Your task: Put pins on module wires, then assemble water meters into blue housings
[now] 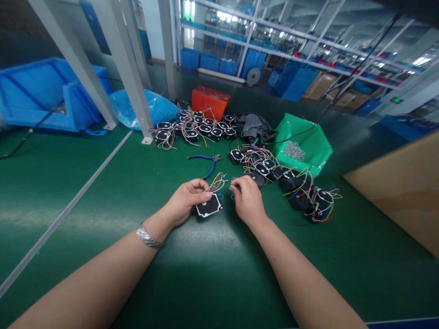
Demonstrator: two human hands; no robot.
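My left hand (192, 198) grips a flat, square black motor-like part (210, 206) with a white edge, thumb on top. Several coloured wires (216, 183) rise from its far side towards my right hand. My right hand (247, 197) is pinched closed just right of the wire ends; a bit of blue and red shows at its fingertips, too small to name. Small blue rings (221, 196) lie on the green surface between the hands. Beyond my left hand rest blue-handled cutting pliers (209, 159), their jaws pointing right.
Similar wired black parts lie in a cluster (202, 129) at the back and a row (262, 167) at right. Behind stand an orange-red box (210, 103), a dark cloth (255, 127) and a green bin (320, 141) of small metal pieces. Grey posts (126, 68) and cardboard (398, 183) flank the surface.
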